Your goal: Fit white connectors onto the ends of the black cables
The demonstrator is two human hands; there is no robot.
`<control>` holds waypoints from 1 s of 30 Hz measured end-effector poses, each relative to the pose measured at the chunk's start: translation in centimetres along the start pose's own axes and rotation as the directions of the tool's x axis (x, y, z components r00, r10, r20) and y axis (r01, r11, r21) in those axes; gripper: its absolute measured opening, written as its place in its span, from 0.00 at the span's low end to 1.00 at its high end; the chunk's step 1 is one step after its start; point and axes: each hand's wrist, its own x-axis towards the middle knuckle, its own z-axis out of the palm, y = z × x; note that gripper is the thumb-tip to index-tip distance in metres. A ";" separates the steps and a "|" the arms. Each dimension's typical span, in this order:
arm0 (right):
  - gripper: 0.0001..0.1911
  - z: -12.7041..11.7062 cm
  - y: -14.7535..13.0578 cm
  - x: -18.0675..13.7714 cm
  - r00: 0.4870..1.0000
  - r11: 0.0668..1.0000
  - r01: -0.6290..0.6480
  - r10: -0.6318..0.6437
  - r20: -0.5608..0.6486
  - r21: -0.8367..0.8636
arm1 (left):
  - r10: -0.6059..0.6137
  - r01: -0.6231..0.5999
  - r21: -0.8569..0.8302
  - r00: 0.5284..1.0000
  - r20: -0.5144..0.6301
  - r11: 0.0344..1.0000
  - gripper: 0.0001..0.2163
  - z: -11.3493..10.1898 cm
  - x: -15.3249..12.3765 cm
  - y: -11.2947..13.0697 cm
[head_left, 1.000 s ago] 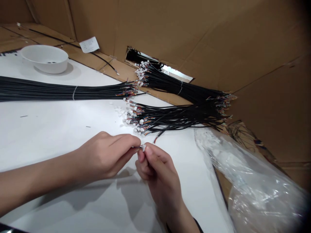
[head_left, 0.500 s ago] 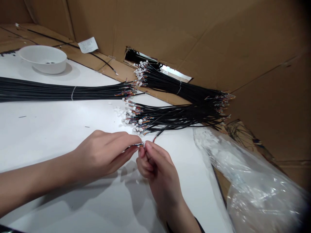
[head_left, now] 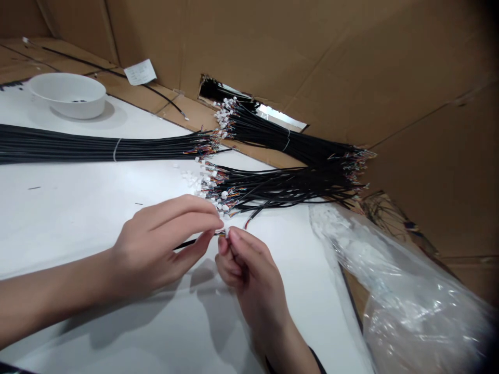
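Note:
In front of me, my right hand (head_left: pixel 249 265) is closed, pinching a small white connector (head_left: pixel 227 232) between thumb and index finger. Thin coloured wires (head_left: pixel 221 234) run from the connector's left side to a black cable (head_left: pixel 186 243), which passes behind my left thumb. My left hand (head_left: pixel 171 239) is arched over this cable, its thumb and index fingertips close together at the wires beside the connector. The exact contact of these fingertips is too small to make out. Just beyond both hands lies a pile of black cables (head_left: pixel 280 187) with white connectors on their left ends.
A tied cable bundle (head_left: pixel 156 148) lies at left, another bundle (head_left: pixel 273 130) behind the pile. A white bowl (head_left: pixel 68 96) holds small dark bits. A paper slip (head_left: pixel 140 72) rests by the cardboard wall (head_left: pixel 351 67). Clear plastic bagging (head_left: pixel 409 291) covers the right edge of the white table (head_left: pixel 78 208).
My left fingers have risen and arched, and the thumb has drawn away from the palm side, exposing more black cable. My right hand keeps its pinch on the connector, shifted slightly left.

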 end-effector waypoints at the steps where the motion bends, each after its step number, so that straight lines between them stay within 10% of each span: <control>1: 0.17 0.0 0.0 0.0 1.000 1.000 -0.004 0.004 0.001 -0.001 | -0.014 0.014 0.007 1.000 0.002 1.000 0.07 0.0 0.0 0.0; 30: 0.16 -0.2 0.5 -0.2 0.982 0.992 0.060 -0.078 0.172 0.107 | -0.013 0.007 0.035 0.983 0.184 0.999 0.09 -0.8 1.0 0.3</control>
